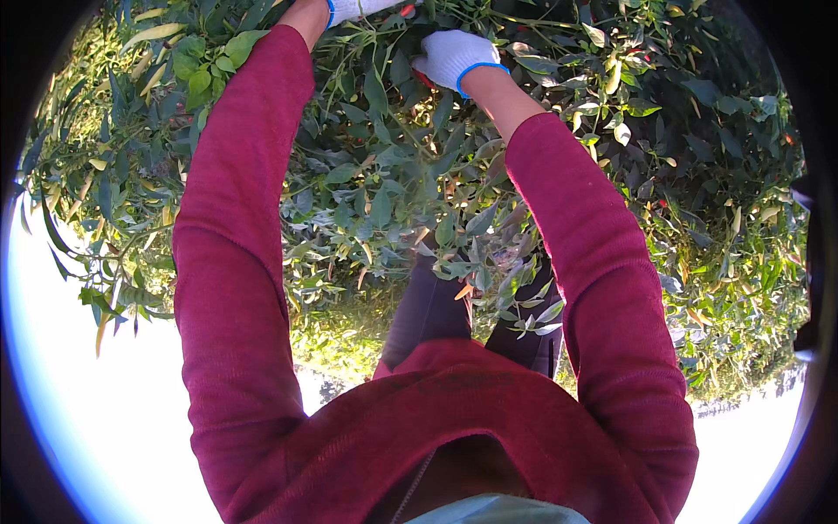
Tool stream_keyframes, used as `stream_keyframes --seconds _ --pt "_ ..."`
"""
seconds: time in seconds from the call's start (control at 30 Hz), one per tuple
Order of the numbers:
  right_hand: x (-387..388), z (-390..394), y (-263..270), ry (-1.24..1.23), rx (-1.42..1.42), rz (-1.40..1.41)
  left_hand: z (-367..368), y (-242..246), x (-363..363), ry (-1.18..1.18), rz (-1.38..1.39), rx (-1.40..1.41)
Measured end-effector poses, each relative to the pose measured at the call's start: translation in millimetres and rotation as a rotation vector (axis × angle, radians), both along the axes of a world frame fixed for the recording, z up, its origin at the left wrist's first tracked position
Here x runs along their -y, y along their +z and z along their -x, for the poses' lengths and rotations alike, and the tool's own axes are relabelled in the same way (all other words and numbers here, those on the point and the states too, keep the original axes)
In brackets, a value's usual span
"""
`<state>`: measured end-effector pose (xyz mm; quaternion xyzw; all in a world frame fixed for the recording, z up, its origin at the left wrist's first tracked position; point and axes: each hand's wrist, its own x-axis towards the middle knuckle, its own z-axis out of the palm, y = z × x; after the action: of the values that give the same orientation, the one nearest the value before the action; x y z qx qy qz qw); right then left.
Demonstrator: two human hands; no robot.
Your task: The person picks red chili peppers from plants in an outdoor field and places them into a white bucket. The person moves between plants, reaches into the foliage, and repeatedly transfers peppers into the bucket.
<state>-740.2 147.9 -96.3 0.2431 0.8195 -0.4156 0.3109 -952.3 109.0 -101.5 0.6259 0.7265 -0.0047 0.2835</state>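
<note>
My right hand (458,60), in a white knit glove with a blue cuff, is curled among the leaves of a chili pepper plant (380,209). Something red (423,79) shows under its thumb side; whether it is a pepper or part of the glove is unclear. My left hand (364,8), gloved the same way, is cut off by the top edge of the view, so its grip is mostly hidden. Close to its fingers is a red chili pepper (407,10). Foliage covers whatever lies below both hands.
Pale yellow-green peppers (154,33) hang at the upper left, and more pale peppers (613,77) at the right. Leafy branches (530,314) reach in front of my legs (429,308). Dense, shaded foliage (707,131) fills the right side.
</note>
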Motion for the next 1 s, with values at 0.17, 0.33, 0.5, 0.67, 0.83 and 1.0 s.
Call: stream_keyframes --seconds 0.17,0.33,0.5,0.67,0.83,1.0 --pt "-7.8 -11.4 -22.4 -0.208 0.002 0.327 -23.2 40.4 -38.4 0.264 0.466 0.353" --pt "-16.3 -24.5 -1.3 -0.512 0.017 0.576 -17.2 54.1 -38.3 0.179 0.397 0.271" --pt "-73.7 -98.9 56.6 -1.053 -0.091 0.831 41.5 24.7 -15.9 0.515 0.271 0.552" --pt "-77.2 -192.8 54.6 -1.113 -0.480 0.916 21.1 46.9 -54.8 0.475 0.505 0.285" --pt "-45.0 -190.9 101.7 -1.481 -0.110 1.456 21.1 26.2 -36.2 0.422 0.429 0.491" --pt "4.8 -138.8 120.2 -1.215 0.061 1.339 4.5 32.4 -43.4 0.280 0.427 0.414"
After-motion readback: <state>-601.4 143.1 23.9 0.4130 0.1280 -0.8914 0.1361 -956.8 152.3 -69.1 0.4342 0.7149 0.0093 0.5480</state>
